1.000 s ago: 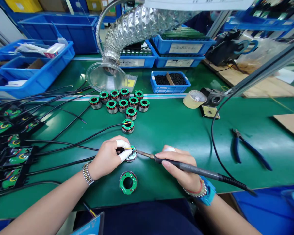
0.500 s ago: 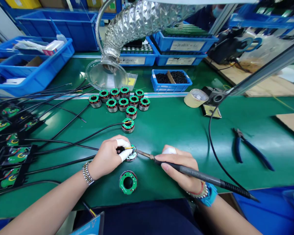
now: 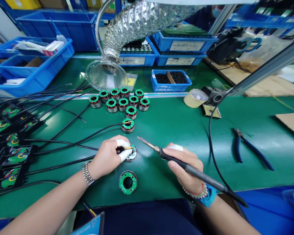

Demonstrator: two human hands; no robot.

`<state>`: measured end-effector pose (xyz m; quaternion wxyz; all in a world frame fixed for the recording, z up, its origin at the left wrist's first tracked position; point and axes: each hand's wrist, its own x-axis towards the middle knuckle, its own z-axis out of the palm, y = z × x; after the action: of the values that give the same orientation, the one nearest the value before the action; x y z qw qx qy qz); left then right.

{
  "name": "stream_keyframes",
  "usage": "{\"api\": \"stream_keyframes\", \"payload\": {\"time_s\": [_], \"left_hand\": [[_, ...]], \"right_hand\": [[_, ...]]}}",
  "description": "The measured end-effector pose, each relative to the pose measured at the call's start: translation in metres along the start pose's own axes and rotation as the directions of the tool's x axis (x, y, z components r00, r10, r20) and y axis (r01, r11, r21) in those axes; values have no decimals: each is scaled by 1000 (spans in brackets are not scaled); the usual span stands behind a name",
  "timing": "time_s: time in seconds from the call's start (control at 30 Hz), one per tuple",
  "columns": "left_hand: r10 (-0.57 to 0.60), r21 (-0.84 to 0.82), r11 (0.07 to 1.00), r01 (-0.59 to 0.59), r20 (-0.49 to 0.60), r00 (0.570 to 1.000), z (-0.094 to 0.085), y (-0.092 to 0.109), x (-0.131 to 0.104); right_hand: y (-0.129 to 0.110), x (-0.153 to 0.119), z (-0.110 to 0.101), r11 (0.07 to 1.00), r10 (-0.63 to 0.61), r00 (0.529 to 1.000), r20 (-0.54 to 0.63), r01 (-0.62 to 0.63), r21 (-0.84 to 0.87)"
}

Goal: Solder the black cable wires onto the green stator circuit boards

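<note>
My left hand (image 3: 110,153), with white finger cots on its fingertips, pinches the end of a black cable (image 3: 87,159) whose thin coloured wires lie over a motor stator (image 3: 132,154). That stator, topped by a circuit board, is partly covered by the fingers. My right hand (image 3: 186,166) grips a soldering iron (image 3: 193,171) like a pen. Its tip is raised, apart from the stator and to its upper right. Nearer me lies another stator (image 3: 128,182) with a green ring board. Beyond the left hand, one more stator (image 3: 127,125) has a cable's wires on its board.
Several stators (image 3: 123,105) stand grouped under a clear fume hood (image 3: 107,75). Black housings with cables (image 3: 17,155) crowd the left. Cutters (image 3: 240,133), a tape roll (image 3: 196,98) and a soldering iron stand (image 3: 212,104) lie right. A small blue bin (image 3: 171,87) holds black parts.
The soldering iron's tip has lifted off the stator, up and slightly right, with my right hand shifting right. My left hand has stayed in place on the cable end.
</note>
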<state>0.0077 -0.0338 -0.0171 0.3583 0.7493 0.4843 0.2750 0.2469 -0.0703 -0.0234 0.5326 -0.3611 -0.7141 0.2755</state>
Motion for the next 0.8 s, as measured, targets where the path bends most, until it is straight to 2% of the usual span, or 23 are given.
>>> {"api": "stream_keyframes", "payload": {"time_s": [0.1,0.23,0.3,0.47,0.57,0.67,0.8], "left_hand": [[-12,-9,1000,12,2,1000,0,0,0],[-25,10,1000,25,3,1000,0,1,-1],[-17,56,998,18,-32,999,0,1,-2],[176,132,978,-163,-91,980,2,-1,-7],[211,153,968,-197,-83,974,3,-3,-8],[172,152,975,-160,-69,983,4,-3,-8],[115,158,982,-106,-52,992,5,-1,-6]], "right_hand": [[-2,4,11,996,23,1000,3,-23,-81],[-8,17,26,985,11,992,122,11,-173],[-10,21,28,982,-5,990,139,32,-188],[-9,18,15,965,25,1000,15,-21,-262],[-7,14,5,970,24,999,-39,-32,-240],[-5,9,-1,988,-11,999,-37,5,-155],[0,4,-6,996,84,996,-14,-84,-21]]}}
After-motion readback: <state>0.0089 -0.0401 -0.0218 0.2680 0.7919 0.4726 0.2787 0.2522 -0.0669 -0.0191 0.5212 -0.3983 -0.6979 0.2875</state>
